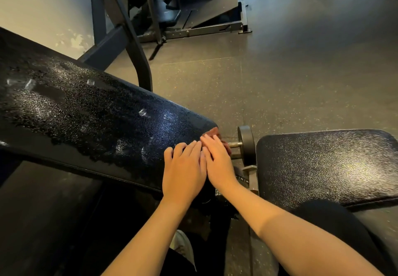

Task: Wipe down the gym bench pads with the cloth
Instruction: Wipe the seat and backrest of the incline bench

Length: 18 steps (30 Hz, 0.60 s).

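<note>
Gym floor (290, 77) frames the wet pad (97, 114); left hand (184, 172) lies flat on it, right hand (218, 164) presses the cloth (213, 131) with straight fingers (210, 144), so long overlapping strokes suit.

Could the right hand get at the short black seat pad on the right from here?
Probably yes. The right hand rests on the reddish-brown cloth beside the short black textured seat pad; only a gap with a small black disc lies between.

I see a dim, warm scene; overhead glare speckles the back pad (86, 107) at 9 o'clock and the seat pad (323, 163) at 3. Edges bow; 7 o'clock sinks into shadow.
</note>
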{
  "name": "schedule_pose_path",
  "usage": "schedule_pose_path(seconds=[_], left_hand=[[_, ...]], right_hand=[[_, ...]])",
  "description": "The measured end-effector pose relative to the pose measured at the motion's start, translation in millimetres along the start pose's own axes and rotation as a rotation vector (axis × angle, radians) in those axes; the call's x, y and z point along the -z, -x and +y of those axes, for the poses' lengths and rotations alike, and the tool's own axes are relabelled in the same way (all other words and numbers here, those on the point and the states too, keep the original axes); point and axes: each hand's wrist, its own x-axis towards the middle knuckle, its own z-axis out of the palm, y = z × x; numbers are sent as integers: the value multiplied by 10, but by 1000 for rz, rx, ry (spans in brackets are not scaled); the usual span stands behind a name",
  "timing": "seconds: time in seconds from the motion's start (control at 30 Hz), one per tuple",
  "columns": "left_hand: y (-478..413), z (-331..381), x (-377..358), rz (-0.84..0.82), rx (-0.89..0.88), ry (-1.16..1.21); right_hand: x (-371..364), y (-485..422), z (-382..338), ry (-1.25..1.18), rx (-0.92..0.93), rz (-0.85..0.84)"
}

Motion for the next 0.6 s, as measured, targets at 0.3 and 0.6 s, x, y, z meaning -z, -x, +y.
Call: schedule_pose_path(seconds=[0.3, 0.6], left_hand=[[12, -9, -8, 11, -5, -1], [76, -35, 39, 85, -46, 75]], right_hand=[[111, -443, 116, -5, -90, -71], [169, -105, 103, 63, 79, -175]])
